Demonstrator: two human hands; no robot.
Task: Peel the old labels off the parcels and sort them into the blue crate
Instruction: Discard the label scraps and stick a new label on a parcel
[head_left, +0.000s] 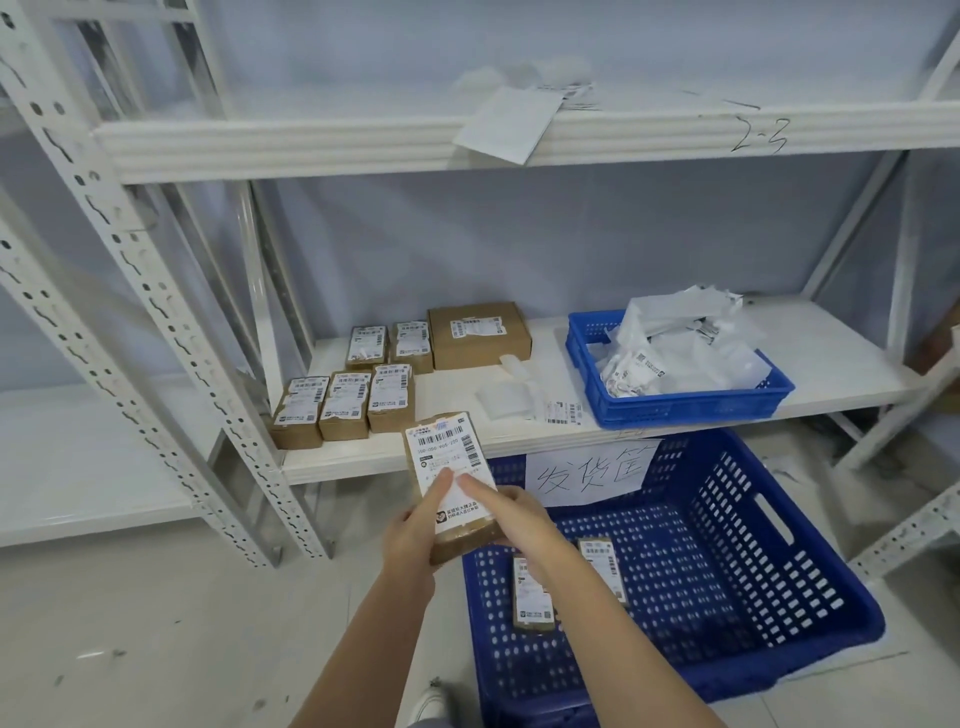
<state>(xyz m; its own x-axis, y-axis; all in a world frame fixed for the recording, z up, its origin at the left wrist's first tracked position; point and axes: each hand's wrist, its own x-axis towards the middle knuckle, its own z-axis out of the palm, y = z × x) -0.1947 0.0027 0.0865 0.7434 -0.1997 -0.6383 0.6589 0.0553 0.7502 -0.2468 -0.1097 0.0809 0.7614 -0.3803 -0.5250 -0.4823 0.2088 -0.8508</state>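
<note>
I hold a small brown parcel (451, 486) with a white barcode label in front of the shelf edge. My left hand (415, 525) grips its lower left side, thumb lying on the label. My right hand (511, 512) holds the right side, its thumb also pressing on the label. Below, on the floor, stands the large blue crate (727, 561) with a handwritten paper sign; two labelled parcels (532, 597) lie in it, partly hidden by my right forearm. Several small labelled parcels (343, 402) and one larger brown box (478, 335) wait on the shelf.
A smaller blue tray (675, 402) full of peeled labels and backing paper sits on the shelf at the right. Loose label scraps (524, 400) lie beside it. White metal shelf uprights (156, 312) stand at left; a paper sheet (506, 124) hangs over the upper shelf.
</note>
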